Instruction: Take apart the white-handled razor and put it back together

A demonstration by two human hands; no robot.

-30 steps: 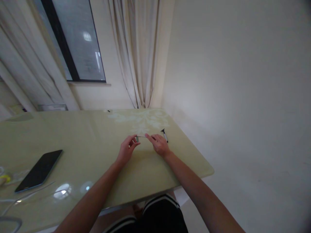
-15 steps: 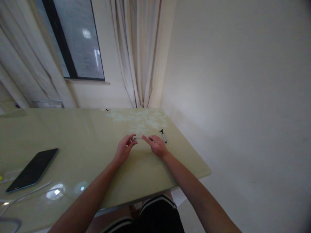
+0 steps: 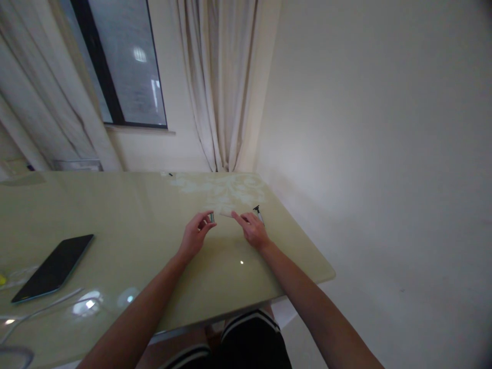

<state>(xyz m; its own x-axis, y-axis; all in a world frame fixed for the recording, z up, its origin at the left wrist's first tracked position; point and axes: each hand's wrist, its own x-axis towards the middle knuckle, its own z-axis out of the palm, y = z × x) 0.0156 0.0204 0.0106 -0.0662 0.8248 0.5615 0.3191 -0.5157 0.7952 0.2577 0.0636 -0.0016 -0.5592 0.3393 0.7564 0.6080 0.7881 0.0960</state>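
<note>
Above the table, my left hand [image 3: 200, 230] is closed in a pinch on a small dark-and-green piece [image 3: 211, 218], held upright between thumb and fingers. It is too small to tell its kind. Facing it, my right hand [image 3: 251, 228] is closed, with its index finger stretched toward the left. A thin pale strip [image 3: 226, 214] sticks out from that fingertip and does not touch the left hand's piece. Just behind the right hand a razor [image 3: 257, 209] with a black head lies on the table, its handle partly hidden by the hand.
The glossy pale table [image 3: 146, 215] meets a bare wall [image 3: 365, 154] on the right. A dark tablet [image 3: 54, 266] and a white cable [image 3: 46, 308] lie at the left. A small black item [image 3: 171, 175] sits near the far edge, below the curtain [image 3: 219, 92].
My hands have moved apart: the right hand has shifted slightly right with the pale strip, which now stands separate from the piece in my left hand.
</note>
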